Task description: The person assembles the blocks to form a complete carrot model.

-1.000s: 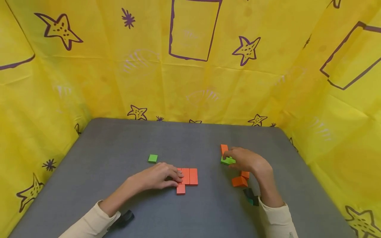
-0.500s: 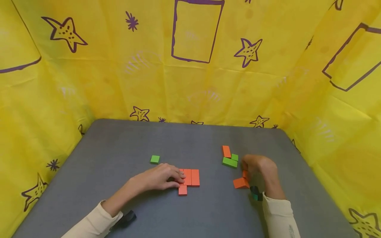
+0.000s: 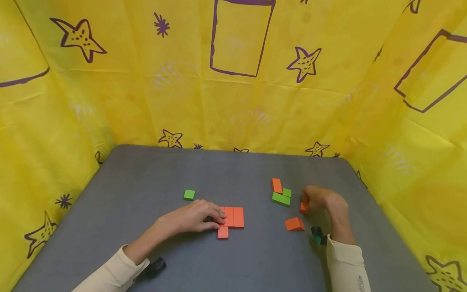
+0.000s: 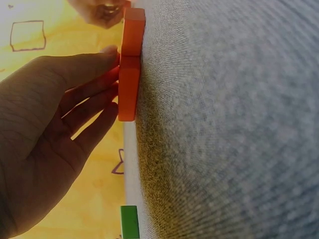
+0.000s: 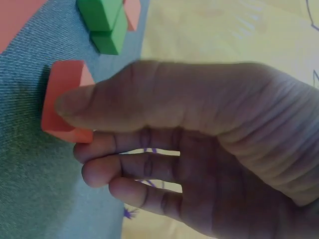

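In the head view my left hand (image 3: 195, 216) rests its fingertips on a row of flat orange blocks (image 3: 238, 217) at mid-table. A small orange block (image 3: 223, 232) touches the row's near edge. The left wrist view shows the fingers and thumb on the tops of the orange blocks (image 4: 129, 94), not curled round them. My right hand (image 3: 321, 198) pinches another orange block (image 5: 65, 77) between thumb and forefinger, at the right of the table. Its other fingers are loosely bent. Part of that block is hidden behind the thumb.
Left of my right hand lie a long green block (image 3: 281, 199), a small green block (image 3: 287, 192) and an orange block (image 3: 277, 185), close together. A separate orange block (image 3: 294, 224) lies nearer me. One green block (image 3: 189, 195) sits beyond my left hand. Yellow cloth (image 3: 233, 105) surrounds the grey table (image 3: 233, 174).
My right hand has left the green blocks, moved right and taken hold of a small orange block, drawing it away from the orange block beside it. My left hand stays on the row.
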Action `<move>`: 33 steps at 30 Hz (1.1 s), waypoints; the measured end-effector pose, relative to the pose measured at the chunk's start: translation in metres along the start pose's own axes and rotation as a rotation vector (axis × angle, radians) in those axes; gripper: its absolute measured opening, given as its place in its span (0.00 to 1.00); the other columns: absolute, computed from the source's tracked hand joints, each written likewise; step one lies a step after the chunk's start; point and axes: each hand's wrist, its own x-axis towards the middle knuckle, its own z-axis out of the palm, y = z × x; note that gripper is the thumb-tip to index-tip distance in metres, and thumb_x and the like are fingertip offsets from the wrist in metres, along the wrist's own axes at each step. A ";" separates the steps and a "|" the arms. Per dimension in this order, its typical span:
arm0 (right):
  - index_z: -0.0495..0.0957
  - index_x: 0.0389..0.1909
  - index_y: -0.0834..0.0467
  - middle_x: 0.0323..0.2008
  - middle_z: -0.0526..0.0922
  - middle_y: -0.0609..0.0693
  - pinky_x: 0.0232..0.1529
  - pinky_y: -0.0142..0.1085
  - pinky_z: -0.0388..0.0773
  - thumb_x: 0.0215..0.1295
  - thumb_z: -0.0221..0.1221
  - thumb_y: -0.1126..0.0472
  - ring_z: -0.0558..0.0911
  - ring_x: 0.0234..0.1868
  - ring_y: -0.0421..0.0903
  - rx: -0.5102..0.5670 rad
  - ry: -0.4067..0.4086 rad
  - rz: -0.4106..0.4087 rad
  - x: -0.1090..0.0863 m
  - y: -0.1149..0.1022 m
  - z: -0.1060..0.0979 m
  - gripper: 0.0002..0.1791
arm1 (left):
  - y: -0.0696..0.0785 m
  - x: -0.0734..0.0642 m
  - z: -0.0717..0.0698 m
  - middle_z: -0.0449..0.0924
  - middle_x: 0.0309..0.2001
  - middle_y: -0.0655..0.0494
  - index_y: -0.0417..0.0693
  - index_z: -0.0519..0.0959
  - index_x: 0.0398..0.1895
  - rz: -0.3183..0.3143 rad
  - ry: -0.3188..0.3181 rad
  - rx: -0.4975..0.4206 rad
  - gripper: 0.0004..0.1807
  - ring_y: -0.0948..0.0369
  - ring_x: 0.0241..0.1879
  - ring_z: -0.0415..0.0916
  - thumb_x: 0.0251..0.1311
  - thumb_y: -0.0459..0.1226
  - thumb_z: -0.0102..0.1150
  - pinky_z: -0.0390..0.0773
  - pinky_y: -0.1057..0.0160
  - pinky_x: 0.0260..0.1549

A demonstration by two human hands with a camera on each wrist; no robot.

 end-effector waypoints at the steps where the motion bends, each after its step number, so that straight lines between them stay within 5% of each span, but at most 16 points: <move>1: 0.60 0.16 0.50 0.19 0.52 0.43 0.27 0.35 0.48 0.50 0.64 0.74 0.54 0.22 0.41 0.006 0.001 0.005 -0.001 -0.001 -0.001 0.23 | 0.000 -0.001 0.000 0.91 0.50 0.60 0.50 0.90 0.51 -0.004 0.001 -0.001 0.12 0.60 0.58 0.86 0.66 0.39 0.70 0.84 0.53 0.60; 7: 0.73 0.29 0.56 0.24 0.68 0.46 0.29 0.35 0.63 0.58 0.68 0.66 0.68 0.27 0.44 -0.012 0.046 -0.055 -0.012 -0.017 -0.007 0.11 | 0.002 0.000 0.002 0.91 0.50 0.60 0.51 0.90 0.50 -0.025 0.000 -0.016 0.11 0.61 0.58 0.86 0.66 0.40 0.70 0.84 0.53 0.60; 15: 0.76 0.35 0.57 0.29 0.76 0.46 0.33 0.31 0.72 0.60 0.69 0.66 0.72 0.30 0.38 -0.020 0.091 -0.341 -0.013 -0.054 -0.007 0.10 | 0.004 0.001 0.004 0.90 0.53 0.60 0.52 0.91 0.49 -0.087 -0.023 -0.039 0.12 0.62 0.60 0.85 0.65 0.42 0.72 0.83 0.55 0.62; 23: 0.76 0.35 0.55 0.31 0.80 0.51 0.37 0.29 0.73 0.60 0.69 0.68 0.72 0.32 0.37 -0.112 0.054 -0.495 0.001 -0.101 0.013 0.11 | 0.005 -0.001 0.001 0.90 0.53 0.60 0.52 0.91 0.48 -0.118 -0.026 -0.056 0.11 0.61 0.60 0.85 0.64 0.41 0.72 0.83 0.55 0.62; 28: 0.76 0.37 0.53 0.32 0.79 0.48 0.39 0.28 0.73 0.61 0.70 0.64 0.72 0.33 0.37 -0.201 0.022 -0.569 0.012 -0.134 0.032 0.11 | 0.003 -0.001 0.001 0.91 0.50 0.58 0.51 0.92 0.46 -0.068 0.007 -0.034 0.10 0.60 0.57 0.87 0.63 0.41 0.73 0.84 0.55 0.59; 33: 0.75 0.35 0.53 0.27 0.73 0.43 0.35 0.26 0.68 0.60 0.71 0.61 0.68 0.30 0.35 -0.259 -0.027 -0.635 0.021 -0.157 0.052 0.12 | 0.005 -0.001 0.000 0.91 0.50 0.59 0.51 0.91 0.48 -0.096 -0.013 -0.031 0.12 0.61 0.56 0.86 0.63 0.42 0.73 0.84 0.54 0.60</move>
